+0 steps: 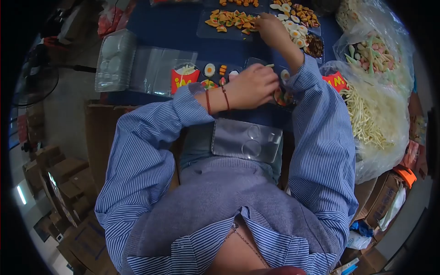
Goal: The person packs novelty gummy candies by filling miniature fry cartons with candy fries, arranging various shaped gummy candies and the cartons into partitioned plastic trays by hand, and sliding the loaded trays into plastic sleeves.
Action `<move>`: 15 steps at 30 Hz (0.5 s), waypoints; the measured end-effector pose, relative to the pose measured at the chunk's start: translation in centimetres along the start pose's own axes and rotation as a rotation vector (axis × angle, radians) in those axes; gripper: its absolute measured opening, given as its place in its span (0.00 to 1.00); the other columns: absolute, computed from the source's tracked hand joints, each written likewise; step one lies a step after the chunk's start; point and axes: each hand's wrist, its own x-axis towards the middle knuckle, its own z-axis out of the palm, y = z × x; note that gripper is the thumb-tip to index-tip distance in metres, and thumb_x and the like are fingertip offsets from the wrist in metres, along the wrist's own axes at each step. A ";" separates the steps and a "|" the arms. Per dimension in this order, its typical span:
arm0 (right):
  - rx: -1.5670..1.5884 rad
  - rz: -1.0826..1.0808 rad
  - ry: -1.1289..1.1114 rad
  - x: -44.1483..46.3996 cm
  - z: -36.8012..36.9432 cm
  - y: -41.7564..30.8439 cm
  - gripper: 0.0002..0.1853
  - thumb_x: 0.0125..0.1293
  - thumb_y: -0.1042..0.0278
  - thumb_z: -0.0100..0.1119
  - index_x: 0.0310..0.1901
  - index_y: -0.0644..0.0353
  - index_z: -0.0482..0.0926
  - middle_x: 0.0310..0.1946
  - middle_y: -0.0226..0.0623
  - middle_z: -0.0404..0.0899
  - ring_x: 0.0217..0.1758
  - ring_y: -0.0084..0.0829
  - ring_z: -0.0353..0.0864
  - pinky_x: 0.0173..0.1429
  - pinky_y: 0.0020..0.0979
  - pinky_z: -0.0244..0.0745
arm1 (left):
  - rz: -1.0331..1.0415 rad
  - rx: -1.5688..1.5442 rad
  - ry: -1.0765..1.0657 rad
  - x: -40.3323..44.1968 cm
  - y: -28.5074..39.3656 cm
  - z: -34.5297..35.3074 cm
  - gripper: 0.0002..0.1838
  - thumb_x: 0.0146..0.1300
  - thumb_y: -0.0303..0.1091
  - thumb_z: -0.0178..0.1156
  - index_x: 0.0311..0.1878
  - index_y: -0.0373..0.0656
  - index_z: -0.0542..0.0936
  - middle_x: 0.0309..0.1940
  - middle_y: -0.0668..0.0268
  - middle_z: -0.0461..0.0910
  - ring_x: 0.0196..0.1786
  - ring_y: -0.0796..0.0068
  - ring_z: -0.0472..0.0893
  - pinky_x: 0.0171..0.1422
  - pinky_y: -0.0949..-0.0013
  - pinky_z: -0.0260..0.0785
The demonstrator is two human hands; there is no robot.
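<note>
Gray knit vest (220,192) covers my chest. My half-curled left hand (257,86) is over small toy foods (283,97); my right hand (271,30), also bent, reaches orange toy snacks (229,19). I can't tell if either holds anything.

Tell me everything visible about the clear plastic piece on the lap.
The clear plastic piece looks thin, shiny and roughly rectangular, with two circular outlines near its middle. It lies slightly slanted on the lap, its near edge beside the grey sweater. Neither the left hand nor the right hand touches it.
</note>
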 end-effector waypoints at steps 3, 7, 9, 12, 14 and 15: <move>0.624 0.363 -0.197 -0.9 -2.6 1.4 0.10 0.67 0.68 0.60 0.46 0.60 0.84 0.37 0.37 0.85 0.37 0.33 0.83 0.42 0.32 0.76 | -0.359 0.067 -0.002 0.4 -4.3 -1.0 0.18 0.59 0.39 0.65 0.48 0.39 0.80 0.44 0.61 0.78 0.51 0.63 0.78 0.58 0.62 0.71; 1.164 0.618 -0.250 -3.9 -6.3 3.2 0.12 0.69 0.63 0.60 0.48 0.61 0.83 0.34 0.31 0.83 0.35 0.19 0.79 0.40 0.22 0.73 | -0.738 -0.378 0.206 2.7 -9.5 0.1 0.17 0.66 0.42 0.63 0.48 0.37 0.80 0.43 0.60 0.81 0.44 0.68 0.82 0.49 0.68 0.76; 1.223 0.616 -0.381 -5.5 -9.1 3.4 0.11 0.69 0.65 0.60 0.47 0.62 0.83 0.34 0.31 0.83 0.35 0.20 0.80 0.42 0.23 0.75 | -0.690 -0.542 0.183 3.3 -9.1 1.1 0.17 0.68 0.44 0.61 0.48 0.38 0.80 0.41 0.60 0.82 0.39 0.74 0.82 0.46 0.72 0.76; 0.914 0.385 -0.243 -9.2 -11.1 3.2 0.09 0.66 0.68 0.62 0.44 0.63 0.83 0.34 0.33 0.84 0.37 0.23 0.82 0.44 0.26 0.76 | -0.558 -0.717 -0.107 4.0 -4.0 -0.6 0.13 0.65 0.39 0.63 0.47 0.40 0.81 0.40 0.64 0.81 0.43 0.73 0.81 0.47 0.70 0.74; 0.881 0.352 -0.374 -11.3 -12.2 2.7 0.08 0.65 0.68 0.63 0.42 0.62 0.84 0.34 0.36 0.85 0.37 0.26 0.84 0.42 0.28 0.77 | -0.290 -0.204 -0.055 2.7 -1.1 -0.2 0.12 0.61 0.36 0.64 0.45 0.41 0.81 0.41 0.65 0.80 0.48 0.68 0.80 0.51 0.66 0.72; 0.852 0.306 -0.497 -12.3 -12.8 2.2 0.08 0.64 0.68 0.63 0.40 0.61 0.85 0.33 0.38 0.86 0.37 0.29 0.87 0.40 0.30 0.78 | -0.255 -0.140 -0.127 2.2 0.5 -0.8 0.13 0.56 0.34 0.65 0.43 0.42 0.81 0.43 0.63 0.78 0.53 0.63 0.77 0.57 0.62 0.70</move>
